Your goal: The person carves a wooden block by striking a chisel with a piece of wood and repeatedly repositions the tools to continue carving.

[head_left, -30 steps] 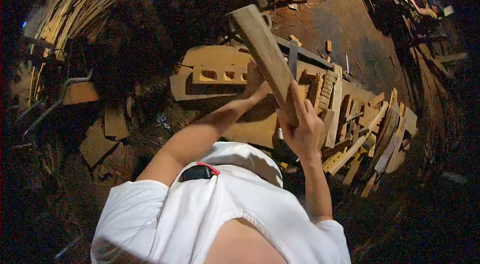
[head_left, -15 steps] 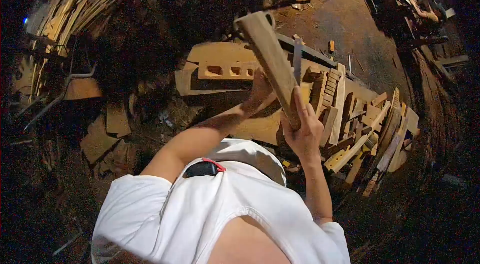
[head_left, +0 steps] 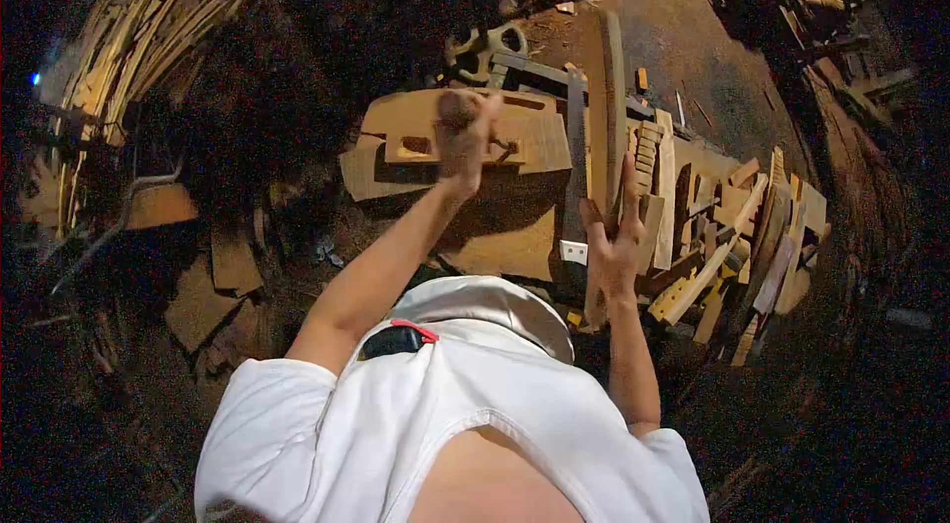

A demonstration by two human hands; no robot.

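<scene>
My right hand (head_left: 616, 251) is closed around the lower part of a long wooden plank (head_left: 606, 117), thumb on one side and fingers on the other. The plank points away from me, almost straight up the view. To the left, my left hand (head_left: 463, 152) is over a thick wooden block (head_left: 401, 145) with rectangular holes cut in it. That hand is blurred and its fingers look curled around a dark brown rounded thing (head_left: 455, 109), whose kind I cannot make out. The hand hides part of the block and its holes.
Several wood offcuts (head_left: 737, 236) lie heaped to the right. A flat board (head_left: 534, 236) lies beneath the block. Behind it are a grey metal bar (head_left: 574, 147) and a spoked wheel (head_left: 510, 38). Thin wood strips (head_left: 148, 38) are stacked at far left.
My left hand has left the plank and moved left over the holed block. The plank has swung from leaning left to nearly straight, still in my right hand.
</scene>
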